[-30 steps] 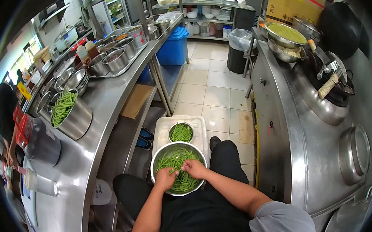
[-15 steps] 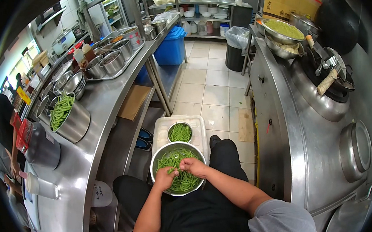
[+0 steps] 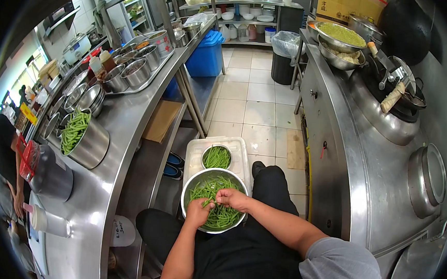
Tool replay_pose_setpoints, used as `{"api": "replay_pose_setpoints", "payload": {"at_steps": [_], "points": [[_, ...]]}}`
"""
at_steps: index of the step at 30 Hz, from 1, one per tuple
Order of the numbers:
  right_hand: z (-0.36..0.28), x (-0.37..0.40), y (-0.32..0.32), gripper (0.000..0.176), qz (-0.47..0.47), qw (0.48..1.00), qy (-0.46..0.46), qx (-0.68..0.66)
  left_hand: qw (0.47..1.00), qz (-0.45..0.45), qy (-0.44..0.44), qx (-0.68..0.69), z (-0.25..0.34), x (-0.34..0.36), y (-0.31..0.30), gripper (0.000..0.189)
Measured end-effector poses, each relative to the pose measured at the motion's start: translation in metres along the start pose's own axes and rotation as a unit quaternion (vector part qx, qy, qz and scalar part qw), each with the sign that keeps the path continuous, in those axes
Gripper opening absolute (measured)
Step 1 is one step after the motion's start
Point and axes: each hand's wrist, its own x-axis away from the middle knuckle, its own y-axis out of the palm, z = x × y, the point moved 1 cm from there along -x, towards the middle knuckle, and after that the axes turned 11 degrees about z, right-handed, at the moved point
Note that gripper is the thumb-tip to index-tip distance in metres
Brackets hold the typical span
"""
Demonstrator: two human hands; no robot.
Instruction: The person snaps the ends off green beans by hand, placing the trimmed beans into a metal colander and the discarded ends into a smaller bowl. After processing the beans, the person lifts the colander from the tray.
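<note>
Left hand [image 3: 198,212] and right hand [image 3: 233,198] meet over the bowl [image 3: 189,183] before the knees, each grip pinched together on one bean [image 3: 211,204]; it looks light, slender and snappy, so best held near its ends; small bowl [image 3: 217,157] sits beyond on a tray [image 3: 195,155].

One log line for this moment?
left hand: pinches bean | right hand: pinches bean | bowl: under hands, beans inside | small bowl: on tray
</note>
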Motion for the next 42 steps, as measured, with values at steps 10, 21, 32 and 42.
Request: {"api": "replay_pose_setpoints", "payload": {"at_steps": [10, 21, 32, 42], "points": [[0.001, -0.006, 0.0, 0.012, 0.033, 0.997, 0.05, 0.042, 0.996, 0.043, 0.03, -0.078, 0.018, 0.001, -0.005, 0.018], [0.015, -0.009, 0.0, 0.009, 0.105, 0.986, 0.034, 0.125, 0.99, 0.045, 0.013, -0.133, 0.014, 0.004, -0.002, 0.02], [0.015, -0.008, -0.001, 0.005, 0.179, 0.956, -0.043, 0.228, 0.992, 0.035, 0.062, -0.105, 0.0, 0.005, 0.008, 0.019], [-0.002, 0.013, 0.017, 0.015, 0.219, 0.867, -0.16, 0.419, 0.977, -0.01, 0.104, -0.186, 0.001, 0.007, 0.011, 0.019]]}}
